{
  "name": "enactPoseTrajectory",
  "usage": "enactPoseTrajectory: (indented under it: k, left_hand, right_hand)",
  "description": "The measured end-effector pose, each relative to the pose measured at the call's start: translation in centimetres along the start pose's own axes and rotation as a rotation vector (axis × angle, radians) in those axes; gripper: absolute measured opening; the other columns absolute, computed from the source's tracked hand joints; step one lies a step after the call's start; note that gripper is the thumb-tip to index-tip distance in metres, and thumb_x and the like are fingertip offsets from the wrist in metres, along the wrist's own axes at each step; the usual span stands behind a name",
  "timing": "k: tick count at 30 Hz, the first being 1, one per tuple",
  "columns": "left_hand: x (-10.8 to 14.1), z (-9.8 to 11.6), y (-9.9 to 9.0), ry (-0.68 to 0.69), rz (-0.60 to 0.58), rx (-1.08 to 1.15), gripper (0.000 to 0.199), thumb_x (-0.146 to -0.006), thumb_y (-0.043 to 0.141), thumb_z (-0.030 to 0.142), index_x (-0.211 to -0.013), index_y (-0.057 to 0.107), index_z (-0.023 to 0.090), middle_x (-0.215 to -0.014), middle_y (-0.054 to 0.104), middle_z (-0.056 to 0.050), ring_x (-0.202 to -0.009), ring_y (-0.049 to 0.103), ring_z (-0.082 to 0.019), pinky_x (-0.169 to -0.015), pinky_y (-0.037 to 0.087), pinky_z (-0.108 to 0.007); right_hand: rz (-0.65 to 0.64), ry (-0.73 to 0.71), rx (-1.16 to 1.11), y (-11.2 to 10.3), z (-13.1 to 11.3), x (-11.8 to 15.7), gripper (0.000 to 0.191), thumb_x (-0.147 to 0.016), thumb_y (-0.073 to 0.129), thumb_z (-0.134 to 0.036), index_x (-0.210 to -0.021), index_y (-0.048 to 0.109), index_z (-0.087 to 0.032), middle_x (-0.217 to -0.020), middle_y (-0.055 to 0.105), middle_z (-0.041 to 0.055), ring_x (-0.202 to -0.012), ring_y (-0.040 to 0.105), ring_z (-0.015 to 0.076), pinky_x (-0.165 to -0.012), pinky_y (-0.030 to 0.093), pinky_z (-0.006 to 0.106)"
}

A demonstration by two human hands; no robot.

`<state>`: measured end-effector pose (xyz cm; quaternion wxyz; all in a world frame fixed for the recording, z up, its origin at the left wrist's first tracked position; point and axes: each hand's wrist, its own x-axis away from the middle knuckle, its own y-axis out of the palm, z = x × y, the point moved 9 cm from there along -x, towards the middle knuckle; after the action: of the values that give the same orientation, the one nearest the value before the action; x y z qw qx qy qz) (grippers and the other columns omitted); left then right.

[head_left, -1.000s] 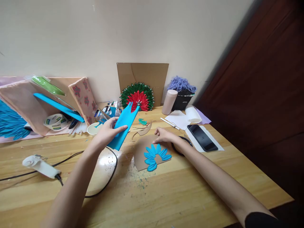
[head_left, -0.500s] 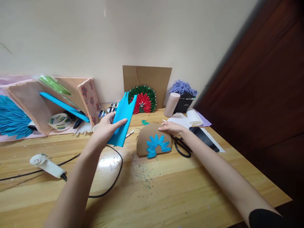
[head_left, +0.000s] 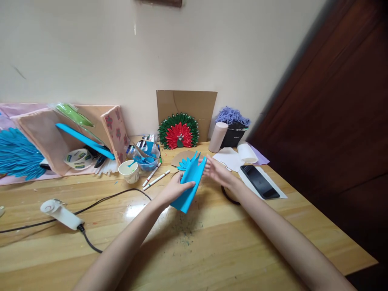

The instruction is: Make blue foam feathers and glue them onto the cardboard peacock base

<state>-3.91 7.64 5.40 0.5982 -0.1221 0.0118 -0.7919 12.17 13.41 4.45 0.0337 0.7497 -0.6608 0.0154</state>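
Sheet status: your blue sheet [head_left: 188, 189] is hanging at a slant above the table [head_left: 212, 254], front and centre, with its cut, pronged end pointing up and away from you. Your left hand [head_left: 173, 189] is pinching it at the left side, thumb lying across the near face. The other left fingers are mostly hiding behind it, so I can't tell how far they're reaching.

Your right hand [head_left: 218, 171] is hovering just beside the prongs, fingers loosely spread, not gripping. Can't tell whether a fingertip is touching the right prong.

Handling, my read: it's looking very light and soft, more like felt or thin foam than card. It's bending lengthwise into a shallow trough, and that curve is probably giving it some stiffness. Slip risk is seeming low. The narrow prongs are looking like the weak spots; pulling there is risking a stretch or tear. For a steady hold, the broad uncut lower part is offering you the most material. Light pinch is doing; squeezing hard is only risking creases.

Around it: blue petals [head_left: 183, 165] are resting on a brown cardboard piece [head_left: 181, 155] behind the prongs, and a black loop [head_left: 229, 197] is showing partly under your right forearm.
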Motion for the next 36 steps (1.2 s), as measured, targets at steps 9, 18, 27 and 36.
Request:
enactPoseTrajectory:
  k: [9,18,27,36]
  left_hand:
    - [1.1,-2.9,2.6,-0.087,-0.057,-0.029,0.048,-0.071,0.061,0.043,-0.106,0.049,0.013,-0.104,0.061,-0.011,-0.094,0.058,-0.025,-0.078,0.046,-0.034]
    - [3.5,-6.2,-2.0,0.017,0.127,-0.251,0.041,-0.072,0.059,0.039,-0.104,0.046,0.016,-0.076,0.059,-0.002,-0.072,0.058,-0.019,-0.06,0.041,-0.027]
    - [5.0,-5.8,-2.0,0.06,0.177,-0.673,0.044,-0.078,0.047,0.019,-0.121,0.044,0.018,-0.069,0.057,-0.002,-0.065,0.055,-0.019,-0.057,0.034,-0.026]
    - [5.3,-5.5,-2.1,0.025,0.161,-0.886,0.028,-0.084,0.044,0.032,-0.109,0.056,0.024,-0.08,0.066,-0.005,-0.073,0.061,-0.02,-0.06,0.037,-0.026]
  right_hand:
    - [-0.18,0.083,0.002,2.2,2.9,5.9,0.036,-0.063,0.073,-0.041,-0.083,0.061,-0.013,-0.075,0.066,0.0035,-0.064,0.06,0.014,-0.058,0.046,0.024]
    - [-0.32,0.141,0.204,3.3,5.9,4.4,0.039,-0.061,0.073,-0.04,-0.085,0.059,-0.012,-0.06,0.059,-0.0019,-0.048,0.051,0.0077,-0.042,0.036,0.018]
    - [-0.11,0.089,0.316,1.5,6.7,1.5,0.015,-0.071,0.064,-0.026,-0.067,0.058,-0.013,-0.058,0.063,0.0029,-0.044,0.054,0.008,-0.039,0.042,0.017]
    - [-0.082,0.109,0.182,-2.1,5.3,2.5,0.018,-0.082,0.053,-0.026,-0.087,0.062,-0.012,-0.084,0.07,0.0119,-0.063,0.065,0.013,-0.061,0.054,0.025]
